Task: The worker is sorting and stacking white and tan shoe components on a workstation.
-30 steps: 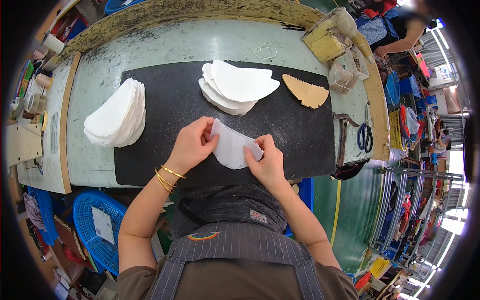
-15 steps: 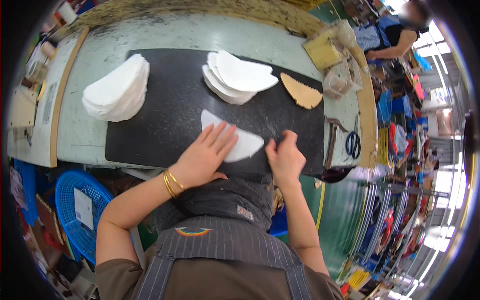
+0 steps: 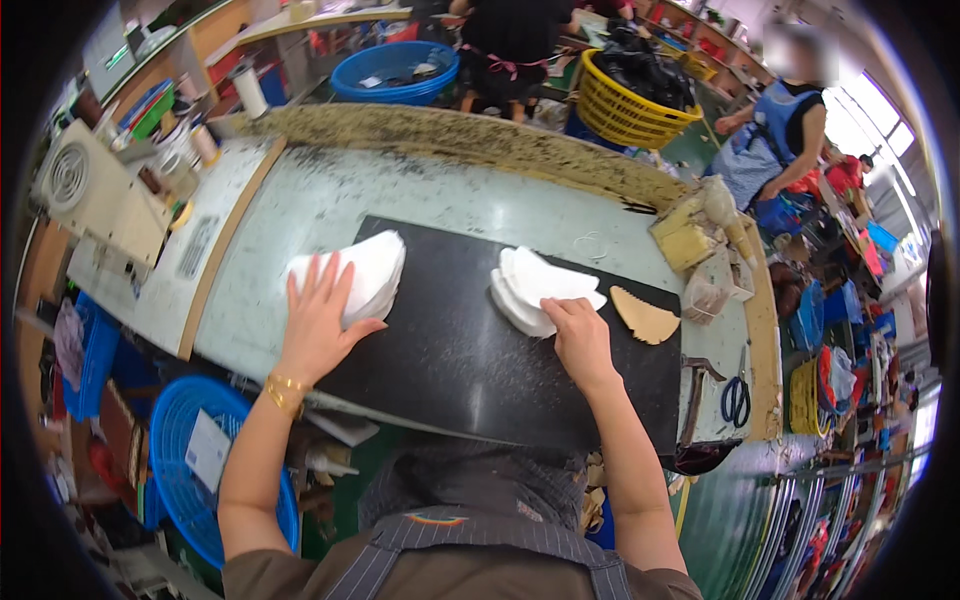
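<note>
My left hand (image 3: 322,318) lies with fingers spread on the taller stack of white, curved, soft-looking cut pieces (image 3: 378,262) at the left of the black board (image 3: 450,385). At the right, a lower stack of similar white pieces (image 3: 525,287) fans out slightly. My right hand (image 3: 580,340) is at its near right edge, thumb and fingers pinched on a white piece there. Just right of that stack lies a tan half-moon template (image 3: 643,316) with a toothed edge.
Dark-handled scissors (image 3: 735,400) and a curved metal tool (image 3: 695,395) lie right of the board. A clear plastic box (image 3: 708,290) stands behind them. A raised ledge (image 3: 480,140) borders the table's far side. A blue basket (image 3: 180,440) stands below left. Co-workers are beyond.
The single white piece has left the middle of the board. My left hand has moved left onto the taller stack, and my right hand up to the lower stack. The view has tilted farther out.
</note>
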Demonstrator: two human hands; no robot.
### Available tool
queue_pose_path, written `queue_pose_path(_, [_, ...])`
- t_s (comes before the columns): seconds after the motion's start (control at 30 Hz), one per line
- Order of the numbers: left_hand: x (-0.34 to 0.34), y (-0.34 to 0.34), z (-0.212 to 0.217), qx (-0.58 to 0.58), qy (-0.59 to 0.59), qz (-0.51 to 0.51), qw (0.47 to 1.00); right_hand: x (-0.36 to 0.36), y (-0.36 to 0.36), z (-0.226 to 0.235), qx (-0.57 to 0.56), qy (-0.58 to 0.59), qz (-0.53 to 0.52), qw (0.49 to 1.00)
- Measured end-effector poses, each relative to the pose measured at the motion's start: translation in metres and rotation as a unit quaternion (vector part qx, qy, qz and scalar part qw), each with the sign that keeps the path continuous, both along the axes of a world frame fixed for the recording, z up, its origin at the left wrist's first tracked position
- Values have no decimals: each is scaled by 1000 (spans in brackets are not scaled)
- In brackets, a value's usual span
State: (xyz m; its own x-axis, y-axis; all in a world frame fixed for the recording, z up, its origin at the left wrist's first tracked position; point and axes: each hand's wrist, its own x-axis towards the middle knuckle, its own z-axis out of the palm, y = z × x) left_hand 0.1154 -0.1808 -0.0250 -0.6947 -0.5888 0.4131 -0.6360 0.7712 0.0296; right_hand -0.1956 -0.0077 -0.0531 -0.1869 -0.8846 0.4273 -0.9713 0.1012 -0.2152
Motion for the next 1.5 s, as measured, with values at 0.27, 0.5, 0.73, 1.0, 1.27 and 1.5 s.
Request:
queue_pose_path(0.27, [-124,31,7,179,302,-210,912,-39,-20,13,52,-448,-66,890])
queue_pose_path(0.5, [-196,43,-33,634,383,-106,664,-42,-18,18,3,-532,-57,845])
queue_pose_path(0.73, [-207,22,-22,755,391,-12,527,-22,-26,4,-95,-170,96,976])
queue_pose_path(1.0, [-212,12,-47,670,372,-24,642,-24,-31,-6,-73,-225,111,965])
queue_pose_path(1.27, [-220,21,-38,649,396,-10,649,-35,-35,-2,-61,-266,46,961])
queue_pose_path(1.5, [-217,23,-49,677,442,-12,588,-44,-32,-4,22,-444,-30,895])
